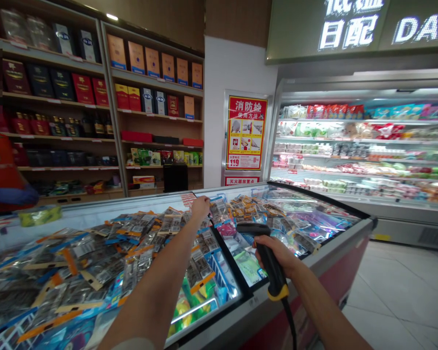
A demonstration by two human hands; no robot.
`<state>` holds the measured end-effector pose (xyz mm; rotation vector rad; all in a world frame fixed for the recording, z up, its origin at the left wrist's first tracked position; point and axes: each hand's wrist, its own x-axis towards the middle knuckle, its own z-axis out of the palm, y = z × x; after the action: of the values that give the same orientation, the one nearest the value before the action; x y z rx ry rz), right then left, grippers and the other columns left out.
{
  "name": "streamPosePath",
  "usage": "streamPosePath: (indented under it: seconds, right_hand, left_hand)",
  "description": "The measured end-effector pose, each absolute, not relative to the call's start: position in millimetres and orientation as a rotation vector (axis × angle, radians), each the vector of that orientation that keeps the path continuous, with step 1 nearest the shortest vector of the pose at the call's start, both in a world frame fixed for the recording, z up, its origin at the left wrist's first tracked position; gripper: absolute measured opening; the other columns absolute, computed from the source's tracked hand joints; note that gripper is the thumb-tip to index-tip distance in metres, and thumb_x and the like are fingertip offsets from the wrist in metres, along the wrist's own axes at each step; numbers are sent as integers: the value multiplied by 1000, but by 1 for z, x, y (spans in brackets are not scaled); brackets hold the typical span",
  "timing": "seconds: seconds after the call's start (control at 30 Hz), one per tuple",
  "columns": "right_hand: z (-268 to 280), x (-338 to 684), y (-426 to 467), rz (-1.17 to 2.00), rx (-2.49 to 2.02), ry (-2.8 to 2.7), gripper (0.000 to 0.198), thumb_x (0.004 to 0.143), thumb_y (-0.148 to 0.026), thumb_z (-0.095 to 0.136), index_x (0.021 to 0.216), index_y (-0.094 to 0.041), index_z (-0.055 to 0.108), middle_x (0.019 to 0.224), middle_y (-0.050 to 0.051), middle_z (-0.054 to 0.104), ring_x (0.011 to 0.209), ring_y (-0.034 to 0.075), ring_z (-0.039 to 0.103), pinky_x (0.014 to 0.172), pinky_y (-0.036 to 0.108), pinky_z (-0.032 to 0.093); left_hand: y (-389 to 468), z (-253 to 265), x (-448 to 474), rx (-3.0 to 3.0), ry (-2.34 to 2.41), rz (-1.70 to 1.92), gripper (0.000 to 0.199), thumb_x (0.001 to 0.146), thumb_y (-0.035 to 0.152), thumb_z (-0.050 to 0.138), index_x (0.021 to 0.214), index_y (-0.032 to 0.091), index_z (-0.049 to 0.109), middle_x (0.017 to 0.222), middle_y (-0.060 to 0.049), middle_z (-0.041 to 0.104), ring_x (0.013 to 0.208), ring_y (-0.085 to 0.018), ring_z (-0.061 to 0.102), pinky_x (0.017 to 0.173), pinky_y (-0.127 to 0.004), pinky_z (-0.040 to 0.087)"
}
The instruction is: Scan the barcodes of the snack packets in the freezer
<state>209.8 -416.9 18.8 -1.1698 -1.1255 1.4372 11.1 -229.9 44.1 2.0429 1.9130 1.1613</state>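
Nearest: the person's left forearm (155, 272), stretched across a chest freezer (345, 243) with glass lids and a pale rim, the working surface. Behind it, left: wall shelves (111, 97) of boxed goods and bottles. Right: a lit refrigerated case (401, 214), stocked in rows, over a tiled floor (390, 287). Between these, a red-and-yellow poster (245, 132). Far left, partly cut off: a co-worker's red garment (0, 165). Flat packets (102, 262) with orange and blue edges heap thickly over the freezer's left part; fewer lie on the right. Right hand (275, 253) wrapped round the grip of a black scanner (272, 272), held above the front rim. Left hand (200, 206) at the heap's far side, fingers just beside a clear packet (219, 211); from where I stand, cannot tell whether it pinches it.
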Motion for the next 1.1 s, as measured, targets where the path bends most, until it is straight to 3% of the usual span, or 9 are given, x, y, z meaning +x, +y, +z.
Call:
streamPosePath:
  seconds: [0.27, 0.43, 0.63, 0.73, 0.87, 1.1]
  right_hand:
    - [22, 208, -413, 1471, -1211, -1017, 22, 70, -35, 49, 64, -14, 51, 40, -1, 52, 32, 9, 47, 33, 18, 36]
    - [22, 203, -413, 1436, -1214, -1024, 22, 71, -33, 48, 62, -13, 51, 39, -1, 51, 31, 8, 46, 33, 18, 35]
    - [25, 199, -412, 1424, -1196, -1011, 21, 72, -31, 47, 62, -14, 50, 40, -1, 51, 31, 8, 45, 33, 18, 35]
    - [24, 198, -411, 1426, -1199, -1021, 21, 72, -32, 48, 60, -14, 50, 39, -1, 51, 32, 8, 45, 33, 18, 36]
    - [24, 197, -410, 1429, -1209, -1015, 22, 72, -32, 48, 60, -14, 49, 39, -1, 51, 31, 8, 45, 33, 18, 35]
    - [25, 190, -412, 1522, -1194, -1031, 23, 72, -35, 47, 63, -14, 50, 39, -1, 51, 32, 8, 46, 33, 18, 34]
  left_hand:
    - [-232, 41, 5, 1990, 1904, 1205, 27, 77, 23, 37, 87, 17, 62, 91, -7, 64, 85, -17, 56, 68, -24, 38]
    - [-237, 39, 3, 1971, 1827, 1284, 29, 76, 15, 35, 95, 17, 57, 81, -5, 64, 74, -16, 57, 65, -26, 39]
    - [-235, 30, 4, 2071, 1611, 1284, 24, 67, 6, 38, 67, 13, 61, 74, -4, 62, 75, -13, 55, 68, -23, 39]
    - [-234, 28, 4, 2079, 1562, 1289, 15, 66, 15, 48, 75, 11, 60, 78, -4, 61, 77, -14, 54, 67, -22, 39]
    - [-236, 28, 3, 2077, 1554, 1302, 37, 52, 22, 65, 85, 9, 55, 89, -6, 56, 81, -15, 51, 68, -23, 39]
    - [-232, 26, -9, 2083, 1499, 1322, 32, 55, 16, 62, 86, 10, 54, 91, -6, 53, 83, -14, 50, 74, -24, 38]
